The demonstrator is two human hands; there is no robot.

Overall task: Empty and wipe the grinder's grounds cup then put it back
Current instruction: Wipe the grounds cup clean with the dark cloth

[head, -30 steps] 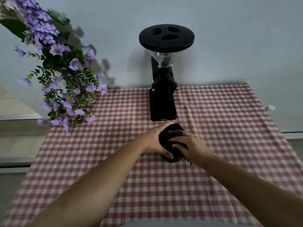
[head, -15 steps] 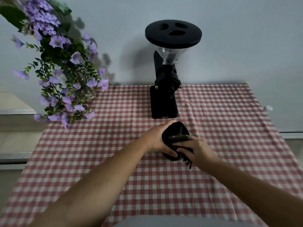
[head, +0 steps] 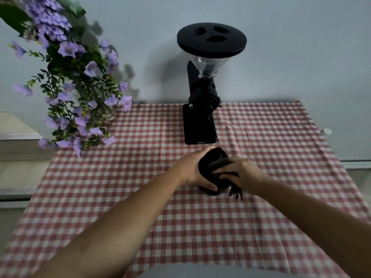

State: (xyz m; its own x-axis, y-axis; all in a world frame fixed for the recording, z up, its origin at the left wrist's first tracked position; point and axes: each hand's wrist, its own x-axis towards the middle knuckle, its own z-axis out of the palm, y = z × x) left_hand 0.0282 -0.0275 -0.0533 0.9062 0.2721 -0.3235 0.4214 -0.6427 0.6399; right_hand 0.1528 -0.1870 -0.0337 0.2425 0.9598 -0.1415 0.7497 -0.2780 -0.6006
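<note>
The black grounds cup (head: 208, 167) stands on the checked tablecloth (head: 180, 217), a little in front of the black grinder (head: 200, 117). My left hand (head: 190, 169) grips the cup from its left side, thumb curled round the front. My right hand (head: 239, 173) holds a dark cloth (head: 235, 190) pressed against the cup's right side and top; a frayed end of the cloth hangs below the hand. The cup's inside is hidden by the cloth and hands. The grinder's base plate under the spout stands bare.
A vase of purple flowers (head: 80, 87) leans over the table's back left corner. The grinder's wide black hopper lid (head: 211, 40) sits high against the wall. A small white object (head: 325, 131) lies beyond the table's right edge.
Both hands stay on the cup in about the same spot. My right hand with the cloth has shifted slightly over the cup's top and side. The camera has moved a little.
</note>
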